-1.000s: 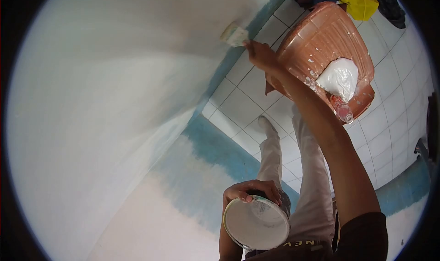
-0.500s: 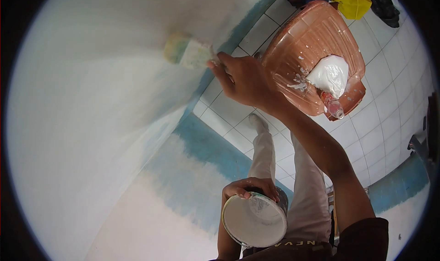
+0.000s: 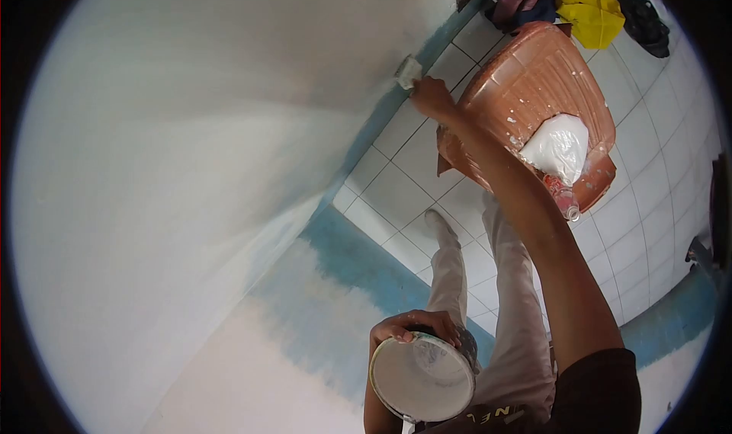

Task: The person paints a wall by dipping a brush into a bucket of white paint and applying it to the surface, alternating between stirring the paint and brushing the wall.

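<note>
My right hand [image 3: 433, 99] is closed around the handle of a wide paintbrush [image 3: 408, 73], arm stretched far forward. The bristle end is at the lower part of the wall [image 3: 229, 152], by its blue band [image 3: 371, 133]; whether it presses on the surface is hard to tell. Close to my body, my left hand [image 3: 415, 326] grips the rim of a paint bucket [image 3: 396, 365]. The bucket is tilted so its mouth faces me, with whitish paint coating the inside.
A paint-spattered orange-brown plastic chair [image 3: 526, 76] stands to the right, holding a white plastic bag [image 3: 560, 148] and a clear bottle with a red label [image 3: 564, 198]. Behind it on the tiled floor [image 3: 415, 152] lie a yellow item [image 3: 591, 15] and a black one [image 3: 644, 22].
My right hand has carried the paintbrush forward and to the right, from the whitish wall area down to the blue band. My left hand still holds the bucket, nearly unmoved.
</note>
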{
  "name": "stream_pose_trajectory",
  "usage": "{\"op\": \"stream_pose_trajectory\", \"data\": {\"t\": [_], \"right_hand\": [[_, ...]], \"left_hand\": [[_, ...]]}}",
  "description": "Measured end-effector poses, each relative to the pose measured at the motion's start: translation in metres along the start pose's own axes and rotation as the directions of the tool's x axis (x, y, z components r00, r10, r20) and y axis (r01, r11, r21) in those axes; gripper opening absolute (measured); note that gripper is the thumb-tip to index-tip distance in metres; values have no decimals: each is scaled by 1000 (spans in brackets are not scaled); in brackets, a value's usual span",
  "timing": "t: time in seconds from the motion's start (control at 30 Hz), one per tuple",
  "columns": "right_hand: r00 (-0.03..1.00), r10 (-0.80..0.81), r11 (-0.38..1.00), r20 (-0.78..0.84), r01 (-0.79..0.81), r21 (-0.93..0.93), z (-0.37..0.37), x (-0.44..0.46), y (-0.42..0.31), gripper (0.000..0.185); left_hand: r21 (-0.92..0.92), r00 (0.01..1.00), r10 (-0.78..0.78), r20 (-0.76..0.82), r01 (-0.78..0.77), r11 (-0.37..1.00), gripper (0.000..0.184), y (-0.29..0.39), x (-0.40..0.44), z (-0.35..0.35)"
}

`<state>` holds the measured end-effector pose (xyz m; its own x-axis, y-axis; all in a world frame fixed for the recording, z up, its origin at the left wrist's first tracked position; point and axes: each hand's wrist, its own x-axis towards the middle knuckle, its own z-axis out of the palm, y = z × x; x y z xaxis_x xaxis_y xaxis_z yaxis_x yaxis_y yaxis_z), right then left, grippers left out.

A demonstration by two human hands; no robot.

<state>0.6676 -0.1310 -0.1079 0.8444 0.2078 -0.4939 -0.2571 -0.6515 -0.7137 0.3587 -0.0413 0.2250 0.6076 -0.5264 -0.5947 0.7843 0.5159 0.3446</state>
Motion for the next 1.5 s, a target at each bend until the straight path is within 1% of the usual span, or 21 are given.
{"op": "stream_pose_trajectory", "data": {"t": [0.07, 0.17, 0.23, 0.33, 0.47, 0.53, 0.57, 0.63, 0.67, 0.73, 0.77, 0.83, 0.87, 0.97, 1.03, 1.13, 1.23, 1.37, 1.43, 1.47, 1.5], "right_hand": [[999, 8, 997, -50, -4, 77, -30, -37, -44, 30], [992, -33, 982, -121, 55, 181, -65, -98, -91, 33], [966, -175, 943, -191, 221, 251, -84, -137, -107, 37], [900, -383, 870, -209, 428, 247, -96, -151, -114, 38], [860, -382, 850, -338, 471, 238, -63, -93, -79, 35], [944, -204, 929, -260, 270, 254, -36, -63, -41, 37], [946, -202, 929, -254, 267, 255, -18, -53, -19, 37], [978, 36, 999, -207, -38, -6, 2, -38, 6, 39], [978, 35, 999, -205, -37, -5, 6, -36, 9, 39], [993, 109, 992, -55, -112, -52, -16, -46, -1, 42], [992, 113, 991, -59, -117, -57, -26, -52, -11, 42], [994, 14, 990, -110, 1, 139, -48, -70, -60, 38], [983, -22, 979, -184, 59, 196, -61, -86, -87, 39], [903, -199, 922, -380, 305, 240, -101, -148, -145, 40], [937, -251, 861, -244, 331, 386, -131, -187, -172, 39], [869, -486, 843, -88, 493, 214, -159, -208, -194, 32], [845, -458, 814, -276, 524, 252, -129, -159, -173, 31], [908, -276, 926, -315, 339, 166, -55, -83, -67, 39], [996, -1, 991, -87, 13, 135, -50, -83, -40, 45], [994, 91, 987, -66, -81, 139, -37, -88, -26, 49], [982, 181, 975, -51, -173, 139, -31, -93, -20, 53]], "left_hand": [[23, 1000, 23, 2, -23, 999, 65, 0, 2, 0], [-2, 975, -34, 218, 35, 999, 67, 5, 16, -1], [-34, 935, 294, 199, -293, 955, 32, -8, 14, 3], [-2, 899, 388, 205, -396, 918, 16, -5, 17, 4], [143, 956, 219, 196, -249, 958, 15, -4, 3, -6], [-22, 891, 404, 207, -408, 913, 16, -12, 2, -8], [-24, 892, 404, 201, -408, 913, 16, -14, -1, -7], [-14, 899, 417, 135, -419, 908, 17, -12, -4, -5], [-12, 899, 418, 133, -420, 907, 17, -8, -4, -8], [223, 963, 159, 219, -208, 952, 21, 2, -1, -11], [218, 961, 158, 225, -208, 954, 21, -2, -1, -10], [-43, 885, 400, 238, -402, 915, 20, -14, 0, -6], [-49, 880, 407, 246, -408, 912, 20, -15, -3, -2], [-30, 934, 289, 208, -290, 957, 43, -11, -8, 11], [-89, 989, 6, 147, 8, 996, 67, 4, -9, 24], [-49, 994, -37, 105, 42, 998, 71, 4, -16, 29], [4, 998, 56, 17, -56, 998, 60, 12, -20, 36], [69, 988, 155, -2, -155, 986, 60, 4, -35, 17], [-53, 944, 330, 5, -329, 943, 56, 20, -40, 33], [-56, 941, 337, -2, -337, 940, 56, 27, -47, 29], [-5, 983, 178, 33, -178, 984, 52, 36, -55, 21]]}}
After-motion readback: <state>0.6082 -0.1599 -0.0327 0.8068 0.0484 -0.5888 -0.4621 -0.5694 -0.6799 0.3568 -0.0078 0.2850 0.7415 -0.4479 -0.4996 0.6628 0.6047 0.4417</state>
